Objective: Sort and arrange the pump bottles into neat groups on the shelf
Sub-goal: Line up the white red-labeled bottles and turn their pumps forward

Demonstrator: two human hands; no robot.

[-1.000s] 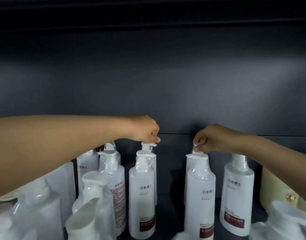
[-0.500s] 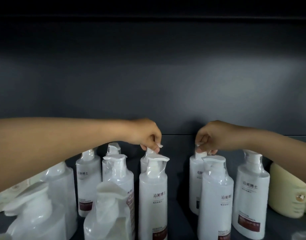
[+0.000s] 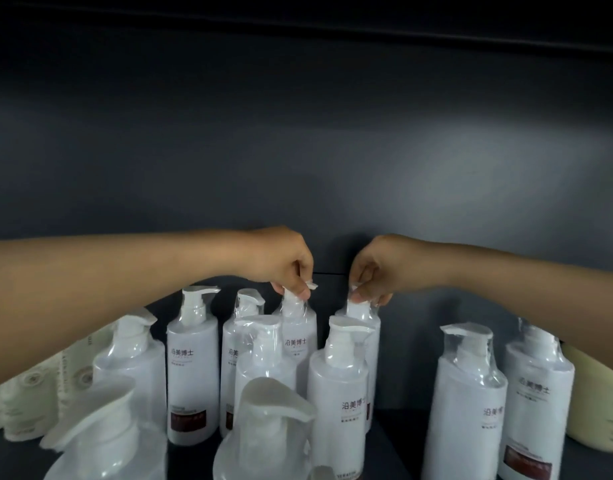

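Several white pump bottles in clear plastic wrap stand on a dark shelf point(image 3: 388, 452). My left hand point(image 3: 284, 263) pinches the pump head of a white bottle point(image 3: 298, 337) at the back centre. My right hand point(image 3: 374, 271) grips the pump head of another white bottle point(image 3: 370, 327) just to its right, mostly hidden behind a nearer bottle point(image 3: 338, 403). The two held bottles stand close together. Two more white bottles point(image 3: 466, 410) point(image 3: 537, 403) stand at the right.
Cream-coloured bottles sit at the far right point(image 3: 599, 403) and lie at the far left point(image 3: 28, 400). More white bottles point(image 3: 192, 375) crowd the left and front point(image 3: 267, 434). A dark back wall point(image 3: 298, 150) closes the shelf behind. A gap shows between the centre and right bottles.
Both hands have drawn closer together, bringing the two held bottles nearly side by side. The view has shifted, so the bottle row sits further left and lower.
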